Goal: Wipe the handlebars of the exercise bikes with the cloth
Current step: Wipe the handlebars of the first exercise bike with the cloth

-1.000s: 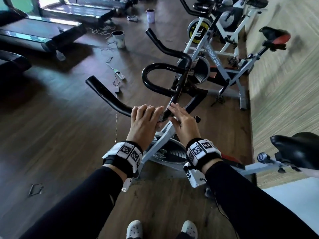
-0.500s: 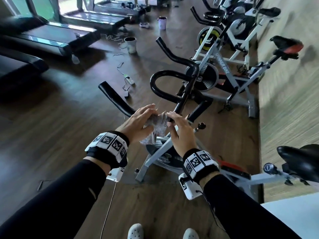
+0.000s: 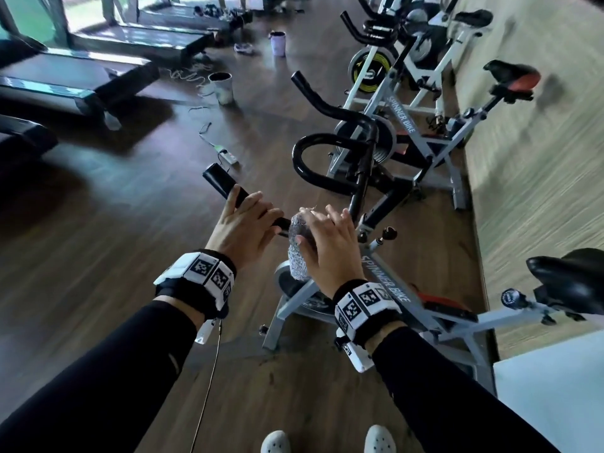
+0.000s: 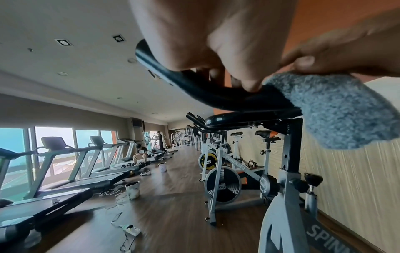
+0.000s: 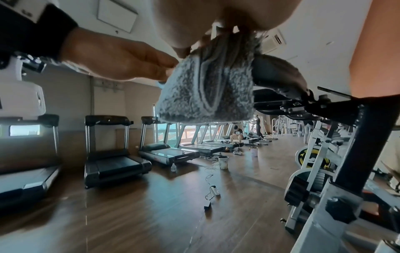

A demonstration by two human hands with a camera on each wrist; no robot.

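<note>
Grey cloth wraps the near handlebar, clasped by the right hand; the left hand grips the bar's left end. Wiping looks underway; next, slide the cloth along.

Left hand gripping; right hand (apparently curled too) palm-down.

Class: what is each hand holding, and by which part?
The left hand grips the handlebar partway along its left arm. The right hand holds the cloth by its top, where it drapes over the bar.
</note>
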